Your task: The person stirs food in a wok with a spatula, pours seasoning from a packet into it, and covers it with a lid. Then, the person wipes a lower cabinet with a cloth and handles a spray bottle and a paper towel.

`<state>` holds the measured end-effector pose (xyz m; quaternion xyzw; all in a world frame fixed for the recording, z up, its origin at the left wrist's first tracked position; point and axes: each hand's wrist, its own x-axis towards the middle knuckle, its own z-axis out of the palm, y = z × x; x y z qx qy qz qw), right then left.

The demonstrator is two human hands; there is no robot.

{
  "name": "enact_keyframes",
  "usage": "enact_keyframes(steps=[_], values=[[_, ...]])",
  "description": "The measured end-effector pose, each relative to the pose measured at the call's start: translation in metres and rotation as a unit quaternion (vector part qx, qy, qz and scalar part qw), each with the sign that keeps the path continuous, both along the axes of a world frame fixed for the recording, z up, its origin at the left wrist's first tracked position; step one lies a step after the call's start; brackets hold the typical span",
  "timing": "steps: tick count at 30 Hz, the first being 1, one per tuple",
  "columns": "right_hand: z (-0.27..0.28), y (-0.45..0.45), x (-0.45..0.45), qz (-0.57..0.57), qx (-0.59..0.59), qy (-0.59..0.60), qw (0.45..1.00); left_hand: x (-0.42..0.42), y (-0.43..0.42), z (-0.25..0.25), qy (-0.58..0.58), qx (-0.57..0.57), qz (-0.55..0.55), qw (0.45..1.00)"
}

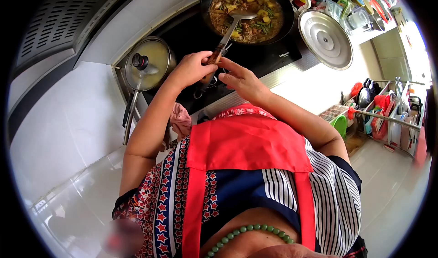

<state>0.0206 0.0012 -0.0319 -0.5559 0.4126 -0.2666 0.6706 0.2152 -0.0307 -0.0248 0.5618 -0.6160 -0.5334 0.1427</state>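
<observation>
A wok (287,11) of stew with green beans and yellow chunks sits on the black cooktop (182,34). The metal head of a spatula (226,35) lies in the stew, and its brown handle slopes down toward me. My left hand (195,70) is closed on this handle from the left, fingers curled at its upper part. From the right my right hand (246,83) reaches to the same handle, with thumb and fingers apart and fingertips beside it. Whether those fingertips touch the handle is hard to tell. A lower stretch of handle with a ring shows below the hands.
Left of the wok stands a lidded pot (148,64) with a long handle. A round metal lid (325,39) leans at the right of the cooktop. Jars and containers crowd the back right. A rack (392,116) of utensils stands at far right, and a range hood (64,25) hangs upper left.
</observation>
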Motion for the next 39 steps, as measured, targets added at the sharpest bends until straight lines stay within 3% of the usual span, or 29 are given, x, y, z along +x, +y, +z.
enact_keyframes(steps=[2,5,8,11,13,15,17,18,21,23,27,28,31,35,39], values=[[-0.008,-0.002,0.003,0.009,-0.01,0.013,1.0,0.004,0.008,0.003,-0.125,-0.124,-0.017,0.984],[-0.011,-0.002,0.001,-0.019,-0.01,-0.002,1.0,-0.001,0.014,0.011,-0.188,-0.285,-0.068,0.938],[-0.008,-0.006,-0.015,-0.088,0.045,-0.04,0.994,-0.026,0.011,0.014,-0.159,-0.421,-0.087,0.889],[-0.006,-0.016,-0.044,-0.133,0.029,-0.104,0.985,-0.075,-0.004,0.013,-0.06,-0.353,-0.105,0.928],[-0.008,-0.02,-0.068,-0.226,0.048,-0.206,0.951,-0.116,-0.019,0.001,-0.015,-0.378,-0.091,0.921],[-0.019,-0.027,-0.107,-0.302,0.071,-0.192,0.931,-0.155,-0.039,-0.018,0.09,-0.294,-0.079,0.948],[-0.024,-0.024,-0.15,-0.374,0.067,-0.17,0.909,-0.197,-0.051,-0.035,0.25,-0.052,0.015,0.967],[-0.029,-0.021,-0.172,-0.415,0.061,-0.156,0.894,-0.215,-0.057,-0.045,0.32,0.072,0.063,0.943],[-0.056,-0.011,-0.245,-0.538,0.046,-0.152,0.828,-0.257,-0.069,-0.078,0.409,0.241,0.164,0.865],[-0.074,-0.009,-0.291,-0.62,0.015,-0.138,0.772,-0.283,-0.078,-0.103,0.443,0.299,0.204,0.82],[-0.092,-0.024,-0.367,-0.676,0.055,-0.15,0.719,-0.333,-0.084,-0.112,0.425,0.35,0.315,0.773],[-0.101,-0.03,-0.382,-0.656,0.067,-0.167,0.732,-0.343,-0.086,-0.113,0.417,0.357,0.339,0.764],[-0.121,-0.057,-0.411,-0.602,0.131,-0.24,0.75,-0.363,-0.096,-0.14,0.458,0.385,0.263,0.757],[-0.133,-0.085,-0.425,-0.528,0.207,-0.294,0.77,-0.389,-0.096,-0.14,0.464,0.38,0.369,0.71],[-0.132,-0.089,-0.422,-0.502,0.169,-0.278,0.802,-0.393,-0.096,-0.152,0.492,0.383,0.361,0.694]])
